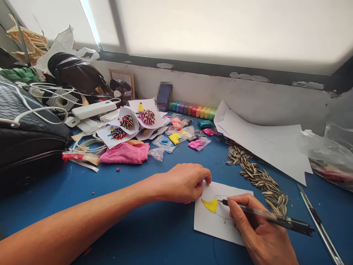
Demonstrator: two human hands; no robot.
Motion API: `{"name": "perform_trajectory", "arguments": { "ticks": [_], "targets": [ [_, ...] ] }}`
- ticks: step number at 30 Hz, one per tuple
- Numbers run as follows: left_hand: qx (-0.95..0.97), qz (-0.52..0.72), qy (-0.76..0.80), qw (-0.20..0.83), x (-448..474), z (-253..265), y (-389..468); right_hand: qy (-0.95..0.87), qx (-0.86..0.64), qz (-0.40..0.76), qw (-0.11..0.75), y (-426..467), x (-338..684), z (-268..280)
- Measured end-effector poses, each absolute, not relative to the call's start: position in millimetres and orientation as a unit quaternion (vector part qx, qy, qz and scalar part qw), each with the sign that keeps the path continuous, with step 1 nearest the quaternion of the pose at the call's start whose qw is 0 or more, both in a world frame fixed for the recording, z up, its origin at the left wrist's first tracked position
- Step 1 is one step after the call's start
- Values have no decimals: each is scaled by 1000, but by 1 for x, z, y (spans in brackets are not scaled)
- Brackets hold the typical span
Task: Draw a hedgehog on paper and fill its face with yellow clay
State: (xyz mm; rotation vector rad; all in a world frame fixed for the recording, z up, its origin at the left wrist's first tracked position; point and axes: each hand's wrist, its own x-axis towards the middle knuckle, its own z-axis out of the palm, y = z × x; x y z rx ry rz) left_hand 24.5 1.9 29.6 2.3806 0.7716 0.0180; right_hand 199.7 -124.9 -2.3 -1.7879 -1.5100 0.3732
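Note:
A small white sheet of paper [204, 224] lies on the blue tabletop. On it is an outlined animal drawing whose pointed head is filled with yellow clay [211, 205]. My left hand [186, 182] is closed with curled fingers at the sheet's upper left corner, holding it down; a bit of pink shows beneath this hand. Between the fingers of my right hand [259, 228] is a black pen [271, 218]. Its tip touches or nearly touches the drawing, just right of the yellow part. The right hand covers the sheet's lower right part.
Striped sunflower seeds [256, 176] lie behind the sheet, beside larger white paper [256, 140]. A utility knife [317, 219] rests at right. Farther back are bagged clay [197, 143], seed-covered hedgehog pictures [127, 122], a pink cloth [125, 152] and a black bag [30, 143].

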Motion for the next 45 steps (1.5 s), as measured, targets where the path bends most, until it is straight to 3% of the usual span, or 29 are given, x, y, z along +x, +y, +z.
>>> {"name": "perform_trajectory", "arguments": {
  "ticks": [15, 33, 45],
  "targets": [
    [901, -2, 297, 317, 24, 32, 1, -534, -714, 150, 427, -129, 196, -1],
    [910, 16, 284, 301, 24, 26, 2, -638, -671, 129, 354, -124, 212, -6],
    [907, 9, 286, 310, 24, 26, 2, -616, -682, 140, 368, -124, 207, -6]
  ]
}}
